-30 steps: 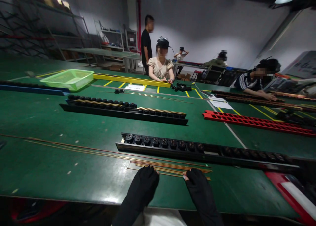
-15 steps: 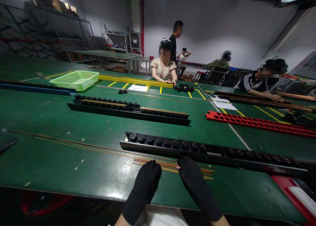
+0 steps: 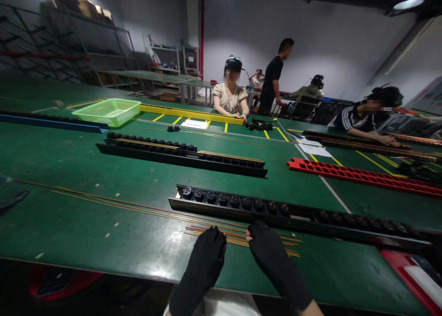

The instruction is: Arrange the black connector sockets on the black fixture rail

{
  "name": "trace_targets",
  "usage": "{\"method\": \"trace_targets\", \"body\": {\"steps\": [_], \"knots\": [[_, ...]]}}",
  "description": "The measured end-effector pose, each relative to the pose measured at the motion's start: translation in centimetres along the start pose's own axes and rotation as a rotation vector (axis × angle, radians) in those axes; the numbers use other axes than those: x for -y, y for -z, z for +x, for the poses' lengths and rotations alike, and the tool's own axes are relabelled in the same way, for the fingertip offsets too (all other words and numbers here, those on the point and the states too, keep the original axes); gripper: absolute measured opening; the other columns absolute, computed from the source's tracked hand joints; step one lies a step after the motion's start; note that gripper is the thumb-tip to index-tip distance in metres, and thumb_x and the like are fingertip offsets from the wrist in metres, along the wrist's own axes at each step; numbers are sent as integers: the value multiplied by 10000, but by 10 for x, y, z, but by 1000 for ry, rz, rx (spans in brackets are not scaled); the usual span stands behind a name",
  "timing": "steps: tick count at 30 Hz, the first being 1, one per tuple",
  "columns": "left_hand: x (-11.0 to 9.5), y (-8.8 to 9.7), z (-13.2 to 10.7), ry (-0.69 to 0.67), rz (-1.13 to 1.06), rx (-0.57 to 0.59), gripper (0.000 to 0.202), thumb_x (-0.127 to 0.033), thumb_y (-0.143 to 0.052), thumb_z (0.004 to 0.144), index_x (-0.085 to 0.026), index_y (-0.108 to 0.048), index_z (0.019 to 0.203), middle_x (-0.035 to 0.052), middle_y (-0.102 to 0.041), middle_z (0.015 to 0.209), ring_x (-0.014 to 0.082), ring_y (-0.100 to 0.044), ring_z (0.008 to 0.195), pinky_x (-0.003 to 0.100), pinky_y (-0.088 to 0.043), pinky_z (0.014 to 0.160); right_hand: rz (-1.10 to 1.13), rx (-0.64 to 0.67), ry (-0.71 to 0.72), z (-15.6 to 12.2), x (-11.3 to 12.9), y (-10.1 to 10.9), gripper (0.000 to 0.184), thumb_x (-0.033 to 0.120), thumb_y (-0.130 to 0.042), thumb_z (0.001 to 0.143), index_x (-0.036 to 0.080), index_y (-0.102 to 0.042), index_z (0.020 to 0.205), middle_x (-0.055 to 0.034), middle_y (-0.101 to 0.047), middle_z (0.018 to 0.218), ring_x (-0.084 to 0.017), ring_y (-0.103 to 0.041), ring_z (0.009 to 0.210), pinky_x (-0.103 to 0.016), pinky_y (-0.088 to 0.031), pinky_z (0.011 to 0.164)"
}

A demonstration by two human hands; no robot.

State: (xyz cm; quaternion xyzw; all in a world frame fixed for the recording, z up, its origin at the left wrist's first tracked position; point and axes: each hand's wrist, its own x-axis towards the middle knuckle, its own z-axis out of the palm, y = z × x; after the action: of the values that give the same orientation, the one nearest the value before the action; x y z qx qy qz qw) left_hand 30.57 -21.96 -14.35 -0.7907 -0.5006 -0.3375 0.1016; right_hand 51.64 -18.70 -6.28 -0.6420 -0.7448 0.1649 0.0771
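My left hand [image 3: 207,251], in a black glove, curls over a bundle of thin brass rods [image 3: 238,238] lying on the green table. My right hand [image 3: 271,249], gloved alike with bare fingertips, is closed on the same bundle farther right. Rod ends stick out past both hands. Just beyond them lies a long black channel [image 3: 221,212] with a row of black sockets [image 3: 235,201] in it. Several longer rods [image 3: 113,203] run left across the table, passing between my hands and the channel. My fingers' undersides are hidden.
A second black channel [image 3: 172,157] with sockets and rods lies farther back. Beyond are a green basket [image 3: 113,111], a yellow channel [image 3: 193,113] and red frames [image 3: 345,173]. Co-workers sit across the table [image 3: 69,242]; a person in black [image 3: 272,81] stands behind.
The rods under my hands have shifted slightly and spread a little; both hands stay nearly in place. In the background, the person in black has moved right.
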Motion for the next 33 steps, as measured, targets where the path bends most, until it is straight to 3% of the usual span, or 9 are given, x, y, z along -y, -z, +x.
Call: {"method": "trace_targets", "body": {"steps": [6, 11, 15, 18, 23, 26, 29, 33], "knots": [[-1, -3, 0, 10, -4, -102, 273, -111, -534, 845, -225, -629, 1074, 87, -663, 1069, 245, -610, 994, 407, -540, 827, 124, 98, -77, 4, 5, 14, 166, 166, -520, 789, 176, -672, 857, -62, -701, 910, -176, -634, 849, -256, -389, 737], [-2, -3, 7, -4, 43, -194, 275, -109, -528, 855, -228, -624, 1084, 74, -679, 1027, 241, -625, 968, 401, -533, 825, 103, 78, -74, 5, 5, 14, 147, 183, -534, 773, 183, -670, 830, -62, -692, 909, -183, -627, 860, -267, -400, 752], [-4, 4, 19, 10, 44, -289, 331, -129, -576, 842, -215, -586, 1161, 90, -672, 1116, 239, -611, 1065, 408, -505, 911, 125, -103, 107, 1, -2, 5, 196, 212, -469, 845, 215, -656, 906, -62, -674, 995, -195, -613, 945, -294, -434, 832], [-1, 16, 33, 29, -11, -253, 401, -143, -597, 826, -216, -551, 1217, 102, -647, 1198, 244, -572, 1161, 426, -476, 970, 203, -221, 202, -3, -3, 4, 228, 244, -417, 900, 249, -635, 968, -51, -682, 1000, -180, -633, 908, -279, -467, 790], [13, 41, 63, -21, 13, -214, 444, -190, -564, 828, -202, -526, 1270, 101, -653, 1197, 263, -571, 1166, 478, -447, 995, 248, -182, 253, -6, 4, 12, 199, 274, -408, 915, 255, -606, 911, -6, -690, 836, -157, -660, 732, -248, -477, 651], [19, 51, 69, -99, 8, -156, 423, -188, -540, 833, -230, -553, 1254, 86, -672, 1150, 255, -605, 1094, 462, -482, 963, 237, -226, 310, -5, 10, 16, 167, 290, -475, 896, 256, -627, 957, -16, -711, 902, -160, -679, 790, -241, -504, 686], [26, 52, 66, -93, -6, -132, 408, -202, -540, 842, -279, -572, 1241, 74, -672, 1136, 256, -619, 1054, 438, -522, 910, 194, -374, 392, -2, 10, 15, 200, 278, -505, 891, 255, -652, 1025, -37, -718, 994, -166, -686, 873, -250, -528, 757], [41, 44, 69, -103, 18, -160, 408, -174, -525, 846, -271, -566, 1241, 68, -678, 1124, 249, -627, 1039, 425, -533, 879, 78, -629, 448, 7, 0, 15, 205, 256, -510, 890, 224, -676, 1006, -69, -722, 969, -195, -680, 897, -310, -538, 789]]}}
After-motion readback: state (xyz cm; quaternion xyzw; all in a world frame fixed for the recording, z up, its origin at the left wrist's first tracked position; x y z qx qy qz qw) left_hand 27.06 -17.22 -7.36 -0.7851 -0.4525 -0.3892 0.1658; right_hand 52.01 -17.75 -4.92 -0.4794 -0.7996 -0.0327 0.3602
